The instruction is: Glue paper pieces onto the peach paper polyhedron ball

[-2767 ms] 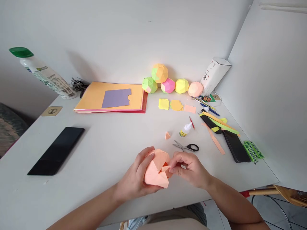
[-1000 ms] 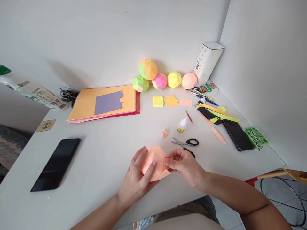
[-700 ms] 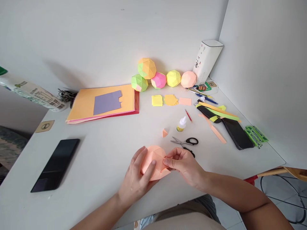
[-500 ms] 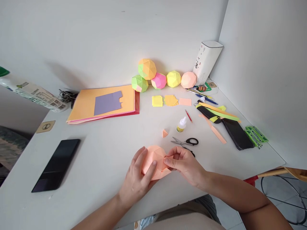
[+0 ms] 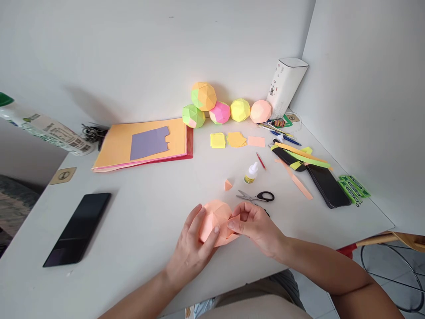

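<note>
A peach faceted paper ball (image 5: 214,218) is held above the near part of the table, with a flap or piece jutting out low on its right. My left hand (image 5: 195,241) wraps its left side, thumb on the front facets. My right hand (image 5: 254,226) pinches a paper edge on the ball's right side between thumb and forefinger. Beyond the ball lies a small folded peach paper piece (image 5: 228,184). Black-handled scissors (image 5: 255,196) rest just past my right hand, which covers part of them. Behind those stands a small glue bottle (image 5: 251,173) with a white cap.
Several finished paper balls (image 5: 240,110) line the wall. Paper stacks (image 5: 218,140), a red pencil (image 5: 260,161), paper strips (image 5: 302,186) and a black phone (image 5: 328,186) lie to the back and right. A coloured paper pile (image 5: 116,141) and another phone (image 5: 78,229) are on the left.
The paper ball has shifted slightly up and right, turning a little in my left hand. My right hand keeps its pinch at the ball's right edge.
</note>
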A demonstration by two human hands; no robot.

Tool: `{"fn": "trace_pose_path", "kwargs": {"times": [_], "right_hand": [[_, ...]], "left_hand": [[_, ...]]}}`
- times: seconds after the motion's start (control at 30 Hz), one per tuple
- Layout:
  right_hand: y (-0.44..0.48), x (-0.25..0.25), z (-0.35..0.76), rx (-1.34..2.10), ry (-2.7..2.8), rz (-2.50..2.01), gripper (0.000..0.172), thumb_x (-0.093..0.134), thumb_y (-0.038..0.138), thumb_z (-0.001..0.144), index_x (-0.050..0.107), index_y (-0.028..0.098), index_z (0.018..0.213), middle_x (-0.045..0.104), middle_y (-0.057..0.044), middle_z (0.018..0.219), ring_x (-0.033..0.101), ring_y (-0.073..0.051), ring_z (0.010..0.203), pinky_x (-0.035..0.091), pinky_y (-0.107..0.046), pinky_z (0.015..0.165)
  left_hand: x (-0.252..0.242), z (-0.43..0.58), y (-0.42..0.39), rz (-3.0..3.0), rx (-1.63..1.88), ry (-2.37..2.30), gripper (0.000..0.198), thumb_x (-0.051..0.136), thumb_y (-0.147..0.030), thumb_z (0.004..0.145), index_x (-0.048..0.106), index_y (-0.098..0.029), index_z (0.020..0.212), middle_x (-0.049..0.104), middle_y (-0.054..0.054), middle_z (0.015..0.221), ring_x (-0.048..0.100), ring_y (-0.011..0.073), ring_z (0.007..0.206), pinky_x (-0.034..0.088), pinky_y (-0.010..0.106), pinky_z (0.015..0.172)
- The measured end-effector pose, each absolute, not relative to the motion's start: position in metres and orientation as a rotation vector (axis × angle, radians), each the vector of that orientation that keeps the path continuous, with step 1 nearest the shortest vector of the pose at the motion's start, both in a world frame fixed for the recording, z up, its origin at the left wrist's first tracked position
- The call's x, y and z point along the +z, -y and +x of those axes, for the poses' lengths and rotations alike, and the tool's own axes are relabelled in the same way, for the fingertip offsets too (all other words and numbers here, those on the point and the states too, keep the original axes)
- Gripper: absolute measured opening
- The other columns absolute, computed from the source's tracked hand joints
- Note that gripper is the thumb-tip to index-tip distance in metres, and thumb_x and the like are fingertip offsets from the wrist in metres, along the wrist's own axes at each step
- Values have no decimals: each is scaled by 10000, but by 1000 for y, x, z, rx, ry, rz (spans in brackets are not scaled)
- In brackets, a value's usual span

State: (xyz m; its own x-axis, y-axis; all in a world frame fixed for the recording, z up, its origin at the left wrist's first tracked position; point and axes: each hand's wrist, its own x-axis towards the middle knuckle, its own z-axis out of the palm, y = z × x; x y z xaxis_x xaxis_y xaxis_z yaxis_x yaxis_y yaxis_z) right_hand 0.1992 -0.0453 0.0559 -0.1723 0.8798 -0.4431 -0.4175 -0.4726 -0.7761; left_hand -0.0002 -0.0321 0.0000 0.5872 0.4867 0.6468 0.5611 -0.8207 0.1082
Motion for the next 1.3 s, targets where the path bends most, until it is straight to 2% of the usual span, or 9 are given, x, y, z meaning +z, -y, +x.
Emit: {"fn": "trace_pose_path", "kwargs": {"times": [0.27, 0.37, 0.43, 0.53, 0.7, 0.93, 1.13, 1.3], "right_hand": [[46, 55, 199, 1777, 667, -1181, 351, 852, 254, 619, 545, 182, 772, 680, 43, 698, 646, -104, 681, 486, -237, 662], [46, 56, 200, 1753, 743, -1230, 343, 832, 244, 639, 521, 185, 772, 662, 53, 677, 632, -104, 663, 475, -231, 633], [45, 58, 202, 1752, 795, -1258, 345, 823, 227, 639, 509, 186, 776, 651, 59, 665, 613, -99, 636, 470, -229, 610], [45, 60, 203, 1814, 833, -1229, 334, 807, 194, 626, 499, 183, 757, 636, 63, 653, 587, -89, 594, 457, -217, 564], [45, 58, 203, 1895, 901, -1218, 299, 782, 163, 624, 500, 182, 723, 581, 84, 579, 550, -77, 541, 411, -188, 497], [43, 53, 204, 1891, 963, -1259, 289, 797, 186, 613, 515, 180, 674, 593, 62, 568, 548, -94, 559, 413, -207, 515], [44, 46, 205, 1841, 1082, -1274, 215, 796, 286, 663, 631, 162, 720, 602, 27, 605, 554, -114, 580, 408, -239, 537], [44, 43, 205, 1767, 1145, -1315, 223, 793, 325, 675, 689, 147, 760, 538, 48, 560, 488, -89, 538, 361, -226, 506]], "left_hand": [[-2, 2, 36, -2694, -988, 904, 928, 697, -29, 793, 167, -252, 1522, 311, 243, 1453, 384, 435, 1334, 554, 568, 866], [-1, 0, 36, -2745, -987, 848, 862, 689, -221, 852, 162, -222, 1534, 342, 249, 1406, 383, 442, 1309, 549, 564, 846], [1, 0, 35, -2805, -1056, 837, 828, 619, -374, 897, 136, -186, 1543, 344, 258, 1387, 382, 439, 1295, 522, 593, 870], [3, -1, 34, -2920, -1199, 942, 827, 545, -459, 924, 97, -147, 1545, 300, 270, 1410, 356, 413, 1321, 483, 597, 942], [4, 0, 33, -3088, -1199, 1001, 837, 592, -409, 912, 87, -174, 1538, 268, 255, 1438, 325, 359, 1370, 503, 503, 972], [2, 0, 33, -3044, -1186, 972, 853, 627, -341, 894, 92, -170, 1537, 291, 260, 1413, 357, 368, 1328, 500, 528, 955], [3, -2, 32, -3070, -1175, 1008, 828, 602, -354, 910, 87, -181, 1534, 285, 259, 1418, 352, 358, 1330, 493, 525, 958], [2, -3, 33, -3081, -1184, 1047, 838, 612, -359, 903, 88, -181, 1532, 276, 259, 1434, 345, 362, 1342, 490, 525, 968]]}}
